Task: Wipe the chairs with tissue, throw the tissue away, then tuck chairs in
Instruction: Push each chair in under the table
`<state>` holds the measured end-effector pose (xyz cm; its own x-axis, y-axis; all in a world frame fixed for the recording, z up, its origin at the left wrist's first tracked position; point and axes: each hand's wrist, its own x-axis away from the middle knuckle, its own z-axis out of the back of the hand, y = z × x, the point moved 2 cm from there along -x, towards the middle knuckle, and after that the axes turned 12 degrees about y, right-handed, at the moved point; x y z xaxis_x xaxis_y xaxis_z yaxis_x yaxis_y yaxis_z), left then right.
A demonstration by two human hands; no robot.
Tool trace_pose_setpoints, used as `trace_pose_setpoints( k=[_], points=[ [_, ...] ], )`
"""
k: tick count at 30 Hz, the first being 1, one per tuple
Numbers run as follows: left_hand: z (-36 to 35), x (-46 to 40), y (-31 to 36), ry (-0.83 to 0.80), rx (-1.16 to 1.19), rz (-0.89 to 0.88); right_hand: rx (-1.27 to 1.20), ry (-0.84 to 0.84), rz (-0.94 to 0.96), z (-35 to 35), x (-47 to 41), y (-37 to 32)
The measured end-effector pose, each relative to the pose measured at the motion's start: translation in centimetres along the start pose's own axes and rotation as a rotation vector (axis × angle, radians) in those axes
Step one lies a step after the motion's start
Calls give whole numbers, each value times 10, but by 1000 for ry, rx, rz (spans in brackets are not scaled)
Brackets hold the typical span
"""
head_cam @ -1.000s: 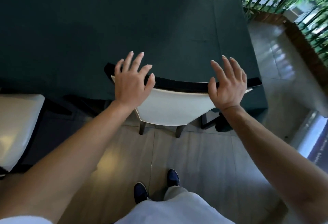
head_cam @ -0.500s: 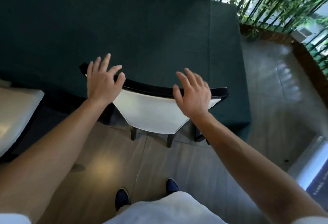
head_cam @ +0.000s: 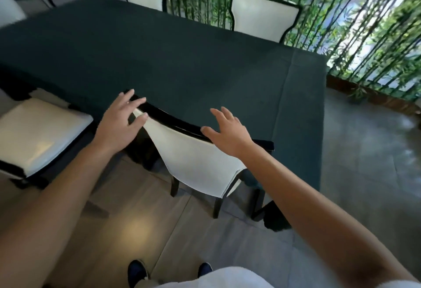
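1. The near chair's seat is hidden under the dark green tablecloth; only its white back, black top rail and parts of three dark legs show.
2. The right end of that top rail is partly covered by the right hand and forearm, so whether the palm touches the rail cannot be told.
3. A second chair on the left stands pulled out from the table, its white seat in plain view; its back is cut off by the frame edge.
4. Two far chairs across the table show only their white backs; the picture is blurred towards the edges.
5. The near chair faces the table, tucked in beneath the cloth. Its top rail runs from upper left to lower right along the table's near edge.
6. The left hand sits at the rail's left end, fingers straight and spread, fingertips on the black rail.
7. The right hand is likewise spread flat, fingers straight over the rail, holding nothing.
8. No tissue is in either hand.
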<state>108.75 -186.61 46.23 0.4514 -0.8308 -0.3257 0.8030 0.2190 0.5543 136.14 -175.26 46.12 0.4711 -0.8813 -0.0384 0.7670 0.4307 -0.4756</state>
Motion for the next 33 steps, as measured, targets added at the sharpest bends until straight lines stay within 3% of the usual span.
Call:
trace_pose_setpoints(
  k=[9,13,18,33],
  points=[
    [127,42,-7,373,-65,9,-122,346,484,58,-6,-122],
    [179,72,-27,551,-196,53,-117,462,602,52,-2,-177],
    [229,106,-69,678,-338,155,-151,419,702,22,5,-239],
    [317,161,-186,741,-602,318,-296,229,847,-83,-18,-392]
  ],
)
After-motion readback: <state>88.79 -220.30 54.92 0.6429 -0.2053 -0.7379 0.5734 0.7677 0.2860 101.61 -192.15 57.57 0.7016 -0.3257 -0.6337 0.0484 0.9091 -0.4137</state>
